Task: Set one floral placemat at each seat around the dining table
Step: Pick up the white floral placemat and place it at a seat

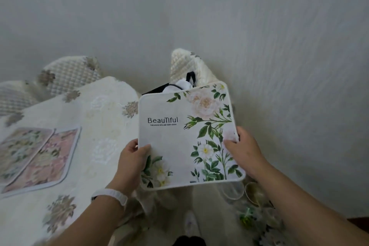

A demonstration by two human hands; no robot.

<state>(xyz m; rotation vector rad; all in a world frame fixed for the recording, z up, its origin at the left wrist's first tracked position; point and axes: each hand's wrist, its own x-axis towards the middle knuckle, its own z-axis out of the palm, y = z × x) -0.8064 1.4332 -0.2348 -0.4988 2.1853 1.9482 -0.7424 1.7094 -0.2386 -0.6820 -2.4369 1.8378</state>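
I hold a white floral placemat (179, 138), printed "Beautiful" with pale roses and green leaves, in the air to the right of the dining table (95, 118). My left hand (131, 163) grips its lower left edge, thumb on top. Pinching the right edge is my right hand (242, 151). On the table's left part lie two pink floral placemats (35, 156), side by side and overlapping.
The table wears a cream embroidered cloth. Quilted chair backs stand behind it (69, 78) and behind the held mat (189, 66), with a black-handled bag (179, 85) on that seat. Glass items (251, 193) sit low on the right, near a plain wall.
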